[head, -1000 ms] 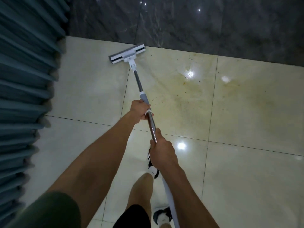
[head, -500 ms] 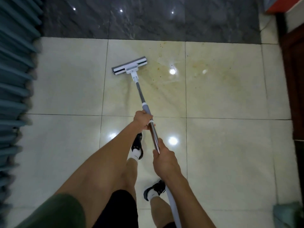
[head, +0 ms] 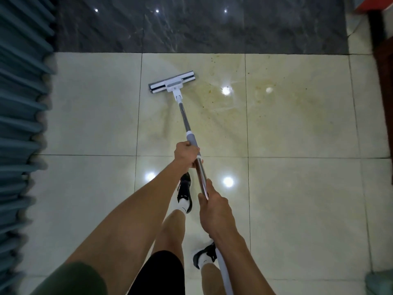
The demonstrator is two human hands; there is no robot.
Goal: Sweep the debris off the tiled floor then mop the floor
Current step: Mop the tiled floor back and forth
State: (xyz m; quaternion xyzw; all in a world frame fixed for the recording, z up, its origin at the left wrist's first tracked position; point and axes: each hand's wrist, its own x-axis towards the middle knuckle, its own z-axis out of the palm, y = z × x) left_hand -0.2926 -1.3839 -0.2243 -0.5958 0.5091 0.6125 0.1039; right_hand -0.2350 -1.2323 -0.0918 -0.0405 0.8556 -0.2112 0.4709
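I see both hands wrapped around the mop (head: 184, 116) pole — the left hand (head: 185, 154) higher up by the grey collar, the right hand (head: 213, 206) lower on the bare metal. The mop head (head: 171, 84) lies flat on the pale tiled floor (head: 297, 199), just beside a yellowish speckled stain (head: 231, 107) — near the dark tile strip (head: 202, 24).

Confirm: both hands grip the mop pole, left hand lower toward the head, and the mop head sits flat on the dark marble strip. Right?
Not quite. In the head view the mop head sits on the cream tiled floor, short of the dark marble strip. The rest holds: the left hand grips the mop pole nearer the head, the right hand higher up.
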